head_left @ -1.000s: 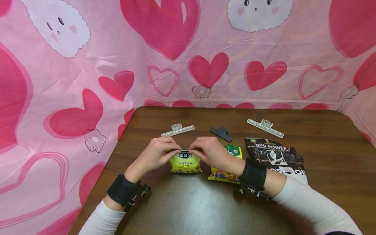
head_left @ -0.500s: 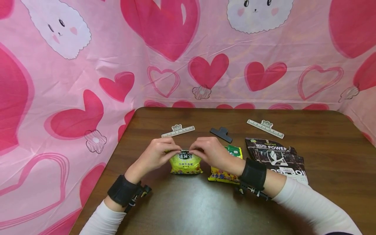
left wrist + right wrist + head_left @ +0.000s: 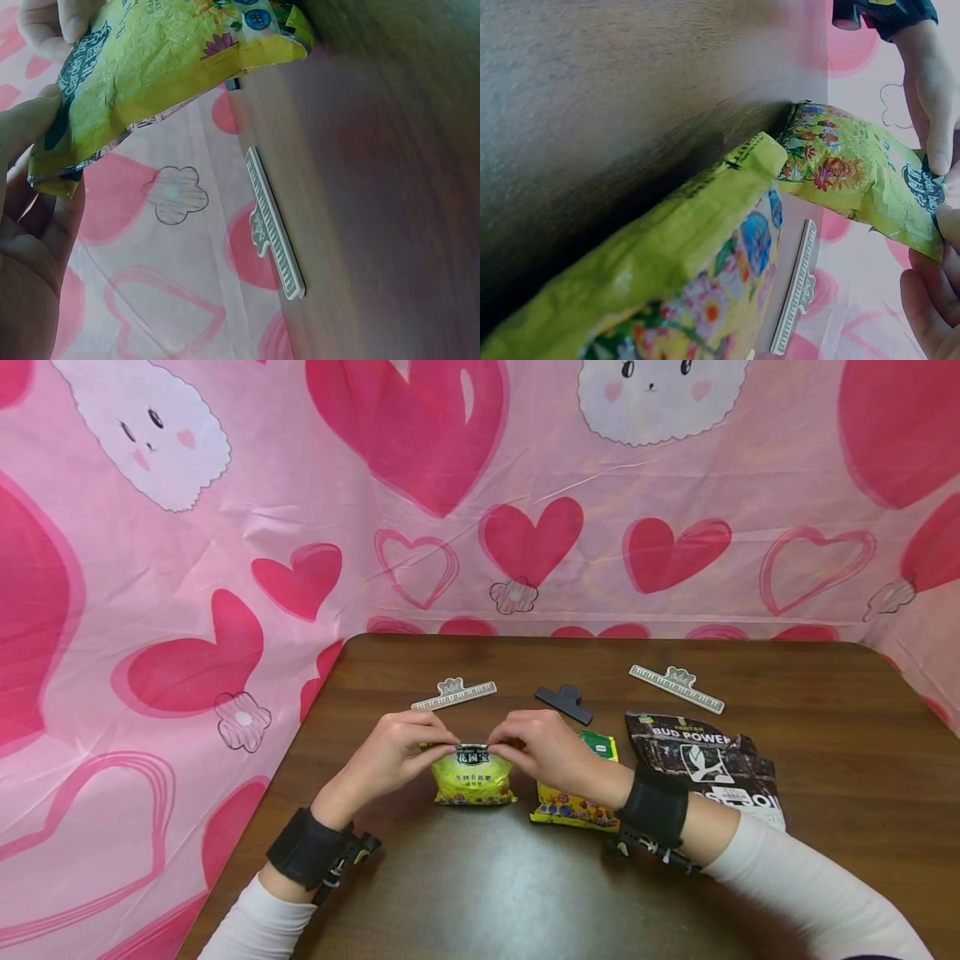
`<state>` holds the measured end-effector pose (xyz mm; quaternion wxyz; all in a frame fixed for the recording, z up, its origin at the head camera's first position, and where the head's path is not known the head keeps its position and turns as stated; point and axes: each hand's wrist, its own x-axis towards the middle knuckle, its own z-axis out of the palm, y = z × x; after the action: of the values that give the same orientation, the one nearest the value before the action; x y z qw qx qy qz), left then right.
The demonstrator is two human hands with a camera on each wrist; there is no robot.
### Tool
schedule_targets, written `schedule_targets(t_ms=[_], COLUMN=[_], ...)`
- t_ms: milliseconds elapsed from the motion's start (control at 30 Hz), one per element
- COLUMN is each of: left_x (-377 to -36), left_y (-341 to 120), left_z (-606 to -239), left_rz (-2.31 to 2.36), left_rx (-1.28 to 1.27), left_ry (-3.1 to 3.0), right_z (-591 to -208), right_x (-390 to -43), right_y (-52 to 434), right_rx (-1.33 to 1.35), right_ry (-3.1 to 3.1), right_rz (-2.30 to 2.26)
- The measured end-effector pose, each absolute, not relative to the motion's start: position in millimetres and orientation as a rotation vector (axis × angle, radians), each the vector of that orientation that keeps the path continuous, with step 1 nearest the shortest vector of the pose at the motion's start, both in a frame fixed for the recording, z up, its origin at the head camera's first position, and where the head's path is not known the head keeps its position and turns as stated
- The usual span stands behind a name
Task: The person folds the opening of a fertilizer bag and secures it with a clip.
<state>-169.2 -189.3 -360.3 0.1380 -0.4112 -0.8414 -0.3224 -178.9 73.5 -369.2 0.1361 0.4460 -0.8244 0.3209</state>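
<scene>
Almost nothing has moved; both hands stay pinched on the top edge of the small yellow bag, which stands on the brown table. The left hand and the right hand hide the very top of its dark label, which has Chinese writing. The second yellow bag is half hidden behind the right wrist. The black bag says "BUD POWER", and the sleeve covers its bottom corner.
</scene>
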Motion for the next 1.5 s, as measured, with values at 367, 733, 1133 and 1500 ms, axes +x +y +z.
schedule_targets(t_ms=[367, 733, 1133, 1500], left_x=[-166, -165, -171, -180], left_y=[-196, -204, -204, -208], left_z=[-358, -359, -361, -355], left_rz=[-0.924, -0.936, -1.004, -1.077], left_rx=[-1.133, -1.12, -1.198, -1.045], left_ry=[-2.465, -2.474, -2.45, -2.616], right_z=[-370, -371, -374, -377], right_x=[-179, -179, -177, -178], right_y=[84, 89, 89, 89], right_rx=[1.266, 1.249, 1.289, 1.285], right_ry=[-2.446, -2.48, -2.407, -2.398], right_rz=[0.921, 0.912, 0.902, 0.892])
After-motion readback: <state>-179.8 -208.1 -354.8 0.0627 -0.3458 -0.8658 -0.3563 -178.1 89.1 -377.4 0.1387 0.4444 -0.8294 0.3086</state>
